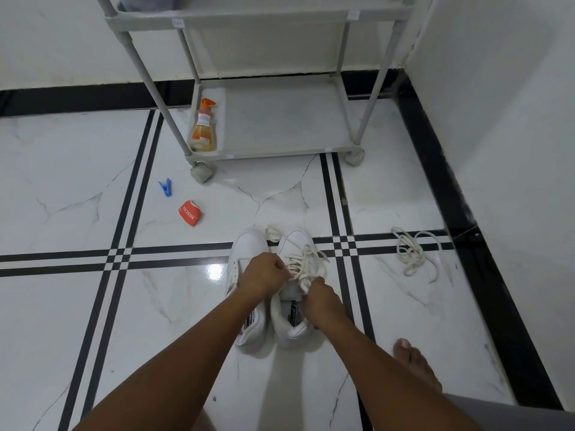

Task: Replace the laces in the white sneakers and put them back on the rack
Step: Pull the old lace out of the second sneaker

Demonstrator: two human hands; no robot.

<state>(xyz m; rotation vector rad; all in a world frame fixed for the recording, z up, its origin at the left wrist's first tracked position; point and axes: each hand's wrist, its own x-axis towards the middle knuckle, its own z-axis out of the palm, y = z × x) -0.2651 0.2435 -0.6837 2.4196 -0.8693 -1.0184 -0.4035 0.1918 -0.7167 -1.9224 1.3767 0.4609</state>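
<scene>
Underfoot, the floor [77, 181] is glossy white marble-look tile crossed by paired black stripes, with a black border running along the base of white walls that meet in a corner at upper right. A grey wheeled rack [280, 141] stands against the far wall; its top is cut off by the frame edge, and something bluish on the upper shelf is too cropped to identify.

Two white sneakers [249, 253] sit side by side on the floor directly in front of the person, toes pointing toward the rack. The left hand [264, 276] and right hand [322, 298] are both curled over the right-hand shoe, each pinching part of the cream lace [306, 259] threaded loosely through its eyelets; the fingertips themselves are hidden beneath the knuckles, so the exact grip is hard to make out. The left forearm covers the middle of the other sneaker, hiding whether it has any lace.

One loose lace bundle [413, 253] lies tangled on the floor well to the right, near the black border. One orange-capped pump bottle [203, 127] lies on the rack's bottom shelf. One blue clothes peg [165, 186] and one red crumpled packet [189, 214] rest on the floor left of the shoes. One bare foot [413, 362] shows at lower right.
</scene>
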